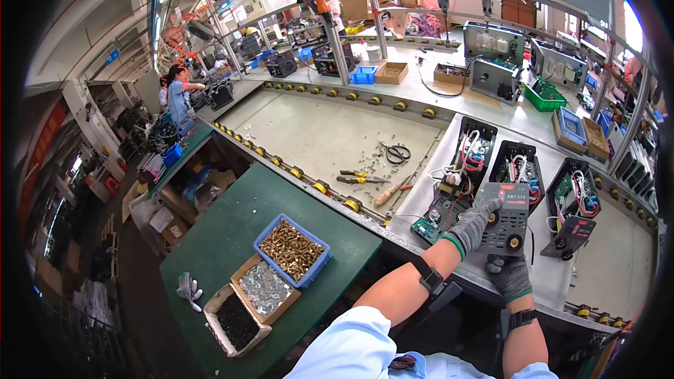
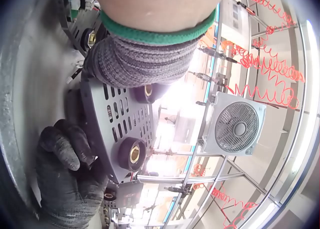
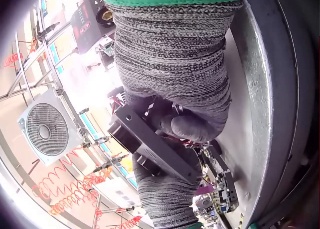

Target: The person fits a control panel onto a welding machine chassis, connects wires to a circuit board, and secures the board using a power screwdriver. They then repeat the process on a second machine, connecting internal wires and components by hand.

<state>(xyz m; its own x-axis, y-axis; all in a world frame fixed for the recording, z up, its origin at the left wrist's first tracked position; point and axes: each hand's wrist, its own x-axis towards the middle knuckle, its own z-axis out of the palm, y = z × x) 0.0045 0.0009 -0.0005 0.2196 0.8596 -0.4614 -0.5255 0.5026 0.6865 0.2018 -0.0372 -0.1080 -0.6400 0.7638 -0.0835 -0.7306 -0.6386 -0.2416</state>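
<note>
A dark grey welding machine front panel point(image 1: 511, 221) marked ZX7 315, with slots and two round brass-centred sockets, is tilted up between both hands. My gloved left hand point(image 1: 476, 228) holds it at its left side, fingers across the front face near the upper socket. Below its lower edge is my gloved right hand point(image 1: 509, 275); in the right wrist view, curled right-hand fingers point(image 3: 195, 128) lie behind the panel, near wires. I cannot tell what they hold. An uncovered machine chassis point(image 1: 518, 161) with red and white wires stands just behind the panel.
Similar uncovered units stand left point(image 1: 467, 158) and right point(image 1: 572, 196); the right one has a front panel point(image 1: 569, 238) leaning out. Pliers point(image 1: 361, 177), scissors point(image 1: 395, 154) and a wooden-handled tool point(image 1: 385, 196) lie left. Bins of brass fittings point(image 1: 291, 249), washers point(image 1: 265, 286) and black screws point(image 1: 239, 321) sit on the green table.
</note>
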